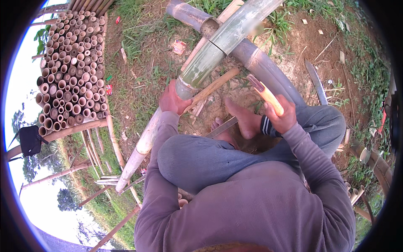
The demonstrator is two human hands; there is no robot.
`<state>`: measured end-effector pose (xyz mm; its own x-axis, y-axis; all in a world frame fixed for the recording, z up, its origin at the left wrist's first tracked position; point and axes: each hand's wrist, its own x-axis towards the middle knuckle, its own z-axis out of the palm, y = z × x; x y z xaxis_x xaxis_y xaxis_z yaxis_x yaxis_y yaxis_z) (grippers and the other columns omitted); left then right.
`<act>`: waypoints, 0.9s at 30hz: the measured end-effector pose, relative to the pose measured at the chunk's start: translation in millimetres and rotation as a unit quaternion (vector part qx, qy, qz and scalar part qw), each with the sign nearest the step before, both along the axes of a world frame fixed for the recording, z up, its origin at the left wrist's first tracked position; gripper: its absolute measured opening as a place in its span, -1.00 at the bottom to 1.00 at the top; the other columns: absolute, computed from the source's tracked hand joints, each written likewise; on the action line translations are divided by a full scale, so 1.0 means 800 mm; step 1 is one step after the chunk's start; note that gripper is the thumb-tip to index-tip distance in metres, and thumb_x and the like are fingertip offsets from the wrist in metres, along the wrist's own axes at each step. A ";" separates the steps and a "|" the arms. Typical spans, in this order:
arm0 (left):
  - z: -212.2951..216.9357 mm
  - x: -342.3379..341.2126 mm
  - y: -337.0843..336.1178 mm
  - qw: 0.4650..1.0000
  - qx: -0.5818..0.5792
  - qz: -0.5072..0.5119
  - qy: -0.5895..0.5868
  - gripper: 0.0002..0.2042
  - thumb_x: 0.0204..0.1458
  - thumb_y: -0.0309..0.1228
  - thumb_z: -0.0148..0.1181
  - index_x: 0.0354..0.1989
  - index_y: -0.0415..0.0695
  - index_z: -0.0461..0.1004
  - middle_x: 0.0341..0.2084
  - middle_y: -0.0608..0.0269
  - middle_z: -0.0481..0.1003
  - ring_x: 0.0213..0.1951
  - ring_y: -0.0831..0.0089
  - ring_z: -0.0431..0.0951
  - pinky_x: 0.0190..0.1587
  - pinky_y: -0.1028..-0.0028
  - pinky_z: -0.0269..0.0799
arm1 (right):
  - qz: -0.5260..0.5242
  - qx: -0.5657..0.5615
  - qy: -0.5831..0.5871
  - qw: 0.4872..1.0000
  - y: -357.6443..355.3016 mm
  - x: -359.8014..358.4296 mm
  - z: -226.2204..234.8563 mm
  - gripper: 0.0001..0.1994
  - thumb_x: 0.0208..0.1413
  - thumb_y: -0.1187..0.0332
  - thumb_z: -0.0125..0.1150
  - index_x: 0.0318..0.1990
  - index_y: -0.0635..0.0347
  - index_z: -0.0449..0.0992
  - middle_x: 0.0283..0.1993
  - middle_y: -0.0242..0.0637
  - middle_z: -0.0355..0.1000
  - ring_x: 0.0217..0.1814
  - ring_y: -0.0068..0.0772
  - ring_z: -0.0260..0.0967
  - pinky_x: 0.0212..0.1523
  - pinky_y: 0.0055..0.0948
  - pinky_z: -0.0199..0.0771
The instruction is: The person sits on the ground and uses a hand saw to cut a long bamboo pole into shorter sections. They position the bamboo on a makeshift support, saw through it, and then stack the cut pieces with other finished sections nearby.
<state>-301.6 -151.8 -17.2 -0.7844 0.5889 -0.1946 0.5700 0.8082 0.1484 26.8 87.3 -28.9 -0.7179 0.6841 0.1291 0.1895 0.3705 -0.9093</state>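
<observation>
My left hand (171, 100) is closed around a long bamboo pole (205, 63), near a ring-shaped joint. The pole's upper part is green, and a dark line crosses it beyond my hand. Its pale lower end runs past my left forearm. My right hand (284, 115), raised over my bent leg, grips a yellow-orange wooden handle (270, 97) with a dark, split-looking tip; the handle's lower end is hidden in my fist. Between the hands, a flat wooden stick (218, 86) slants beside the green pole. A narrow flat strip (222, 127) lies by my bare feet.
A thick grey-brown bamboo pole (268, 67) lies crosswise under the green one. To the right, a long flat blade (316, 82) rests on the soil. Many cut bamboo tubes (71, 71) are stacked at the left, above a black bag (30, 140). Wood chips dot the ground.
</observation>
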 end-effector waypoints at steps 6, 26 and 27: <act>-0.003 0.012 0.002 0.999 0.012 0.020 0.037 -0.12 -0.37 -0.13 0.62 0.26 0.07 0.35 0.05 0.05 0.57 0.10 -0.02 0.58 0.13 0.07 0.51 | 0.008 0.017 0.007 1.000 -0.012 0.058 0.002 -0.79 0.13 0.35 0.43 -0.24 0.26 0.53 -0.43 -0.06 0.56 -0.43 0.04 0.60 -0.39 -0.16 0.57; -0.021 -0.008 -0.005 0.999 0.036 -0.024 -0.010 -0.10 -0.40 -0.14 0.64 0.24 0.00 0.34 0.04 0.02 0.56 0.08 -0.06 0.58 0.11 0.05 0.51 | -0.018 -0.024 -0.090 0.996 0.027 -0.127 -0.038 -0.71 0.15 0.13 0.44 -0.25 0.17 0.57 -0.42 0.01 0.55 -0.36 0.15 0.55 -0.33 -0.05 0.52; -0.032 -0.013 -0.023 0.999 0.038 -0.020 0.001 -0.10 -0.41 -0.15 0.64 0.24 0.00 0.34 0.04 0.02 0.56 0.09 -0.06 0.57 0.12 0.06 0.51 | -0.012 -0.041 -0.055 0.998 0.016 -0.119 -0.031 -0.72 0.15 0.15 0.44 -0.24 0.17 0.58 -0.44 -0.01 0.54 -0.38 0.10 0.55 -0.34 -0.08 0.52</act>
